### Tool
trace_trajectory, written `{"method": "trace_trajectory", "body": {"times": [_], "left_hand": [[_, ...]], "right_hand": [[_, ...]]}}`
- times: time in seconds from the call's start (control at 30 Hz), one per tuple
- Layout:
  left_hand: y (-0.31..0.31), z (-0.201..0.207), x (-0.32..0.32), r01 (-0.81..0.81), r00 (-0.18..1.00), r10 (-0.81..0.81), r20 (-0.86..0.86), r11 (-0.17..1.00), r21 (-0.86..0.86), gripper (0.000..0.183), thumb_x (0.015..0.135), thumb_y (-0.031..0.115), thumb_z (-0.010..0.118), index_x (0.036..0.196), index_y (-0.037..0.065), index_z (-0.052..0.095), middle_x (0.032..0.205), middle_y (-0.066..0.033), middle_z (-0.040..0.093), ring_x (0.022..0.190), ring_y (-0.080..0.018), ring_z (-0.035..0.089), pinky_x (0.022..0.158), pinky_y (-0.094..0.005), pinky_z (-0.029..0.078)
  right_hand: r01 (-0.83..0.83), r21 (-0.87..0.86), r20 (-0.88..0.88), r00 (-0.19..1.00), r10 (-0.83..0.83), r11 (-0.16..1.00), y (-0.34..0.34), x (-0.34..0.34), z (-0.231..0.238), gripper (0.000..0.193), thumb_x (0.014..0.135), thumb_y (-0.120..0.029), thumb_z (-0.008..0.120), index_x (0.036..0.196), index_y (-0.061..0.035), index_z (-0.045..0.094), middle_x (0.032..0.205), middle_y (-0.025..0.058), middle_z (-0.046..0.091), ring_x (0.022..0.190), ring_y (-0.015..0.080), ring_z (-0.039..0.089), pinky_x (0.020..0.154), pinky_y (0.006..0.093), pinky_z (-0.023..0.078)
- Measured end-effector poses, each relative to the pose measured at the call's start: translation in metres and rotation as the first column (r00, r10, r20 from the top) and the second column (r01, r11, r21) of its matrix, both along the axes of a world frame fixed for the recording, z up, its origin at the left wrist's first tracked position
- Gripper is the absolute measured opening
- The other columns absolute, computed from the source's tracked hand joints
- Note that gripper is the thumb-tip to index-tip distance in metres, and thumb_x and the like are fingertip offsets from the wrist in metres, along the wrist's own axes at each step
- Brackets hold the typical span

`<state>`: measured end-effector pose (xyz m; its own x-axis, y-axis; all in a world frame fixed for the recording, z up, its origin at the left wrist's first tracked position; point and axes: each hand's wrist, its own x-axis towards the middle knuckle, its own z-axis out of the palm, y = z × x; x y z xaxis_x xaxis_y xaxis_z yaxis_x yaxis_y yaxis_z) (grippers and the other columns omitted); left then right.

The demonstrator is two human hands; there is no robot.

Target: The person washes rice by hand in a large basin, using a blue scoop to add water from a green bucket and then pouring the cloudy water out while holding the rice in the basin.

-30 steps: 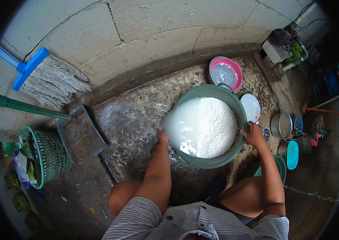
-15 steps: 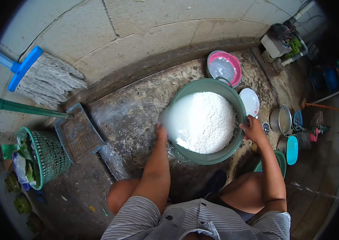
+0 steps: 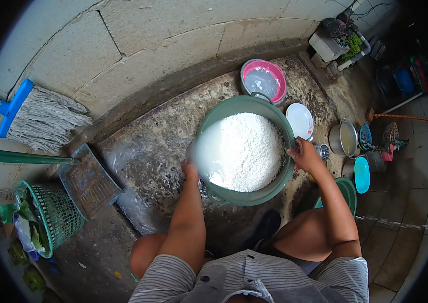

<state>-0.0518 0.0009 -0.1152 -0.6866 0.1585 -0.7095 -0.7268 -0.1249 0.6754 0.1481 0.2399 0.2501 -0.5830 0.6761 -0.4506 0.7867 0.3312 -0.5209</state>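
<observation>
Between my two hands is a large green basin [image 3: 280, 177], tilted toward the left. White grains that look like rice [image 3: 254, 151] fill its right part. Cloudy water [image 3: 210, 157] gathers at the low left side and runs over the rim onto the wet floor. My left hand [image 3: 190, 170] is closed at that lower rim, its fingers partly hidden by the water and basin. On the right, my right hand [image 3: 307, 155] grips the raised rim, the thumb showing on the upper edge.
A pink and grey basin [image 3: 280, 83] with whitish water stands beyond. Near my right hand are a white plate [image 3: 300, 121], a metal pot [image 3: 347, 138] and another green basin [image 3: 349, 197]. Leftward are a dustpan [image 3: 90, 182], a mop [image 3: 45, 118] and a green basket [image 3: 60, 217].
The view has shifted, so most things sit farther left in the picture. Both hands keep hold of the tilted basin, and water still pours over its left rim.
</observation>
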Motion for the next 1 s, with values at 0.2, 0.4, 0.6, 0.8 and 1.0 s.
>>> {"method": "trace_trajectory", "body": {"times": [0.2, 0.4, 0.6, 0.8, 1.0], "left_hand": [[0.010, 0.009, 0.008, -0.009, 0.994, 0.006, -0.109, 1.000, -0.023, 0.030, 0.091, 0.011, 0.037, 0.106, -0.003, 0.059, 0.090, -0.0104, 0.062, 0.078, -0.0202, 0.058, 0.071, -0.0310, 0.047], [-0.023, -0.052, -0.024, 0.011, 0.973, -0.086, -0.217, 0.946, -0.323, 0.035, 0.090, 0.015, 0.037, 0.109, -0.004, 0.059, 0.099, -0.0173, 0.063, 0.089, -0.0288, 0.060, 0.081, -0.0367, 0.046], [0.005, -0.050, 0.000, 0.097, 0.985, -0.130, -0.114, 0.960, -0.263, 0.037, 0.091, 0.022, 0.038, 0.107, -0.004, 0.059, 0.111, -0.0196, 0.060, 0.098, -0.0305, 0.058, 0.087, -0.0388, 0.045], [0.008, -0.005, 0.004, 0.104, 0.991, -0.119, -0.061, 0.972, -0.212, 0.037, 0.092, 0.024, 0.040, 0.107, -0.004, 0.059, 0.107, -0.0153, 0.061, 0.095, -0.0251, 0.058, 0.084, -0.0356, 0.045], [0.001, 0.022, 0.000, 0.094, 0.995, -0.099, -0.025, 0.984, -0.153, 0.037, 0.093, 0.028, 0.042, 0.108, -0.003, 0.057, 0.110, -0.0144, 0.060, 0.097, -0.0236, 0.057, 0.083, -0.0348, 0.045]], "right_hand": [[-0.003, 0.017, -0.006, 1.000, 0.003, 1.000, 0.002, 0.005, -0.001, 0.027, 0.084, -0.008, 0.061, 0.107, 0.0029, 0.051, 0.062, 0.0115, 0.057, 0.043, 0.0204, 0.057, 0.040, 0.0335, 0.046], [-0.054, 0.010, -0.050, 0.997, 0.055, 0.998, -0.007, -0.012, 0.000, 0.027, 0.083, -0.008, 0.062, 0.105, 0.0032, 0.052, 0.062, 0.0130, 0.056, 0.044, 0.0219, 0.058, 0.043, 0.0351, 0.046], [-0.006, 0.010, -0.010, 1.000, 0.006, 1.000, 0.002, 0.003, -0.002, 0.029, 0.083, -0.007, 0.061, 0.108, 0.0035, 0.051, 0.064, 0.0143, 0.057, 0.044, 0.0224, 0.058, 0.043, 0.0352, 0.046], [-0.059, 0.085, -0.015, 0.998, 0.060, 0.995, 0.004, 0.006, -0.003, 0.032, 0.083, -0.006, 0.061, 0.111, 0.0029, 0.050, 0.068, 0.0146, 0.058, 0.044, 0.0224, 0.057, 0.044, 0.0352, 0.046], [-0.039, 0.049, 0.031, 0.999, 0.038, 0.998, -0.002, 0.000, 0.002, 0.030, 0.083, -0.008, 0.062, 0.109, 0.0027, 0.051, 0.067, 0.0140, 0.057, 0.044, 0.0216, 0.056, 0.044, 0.0354, 0.046]]}}
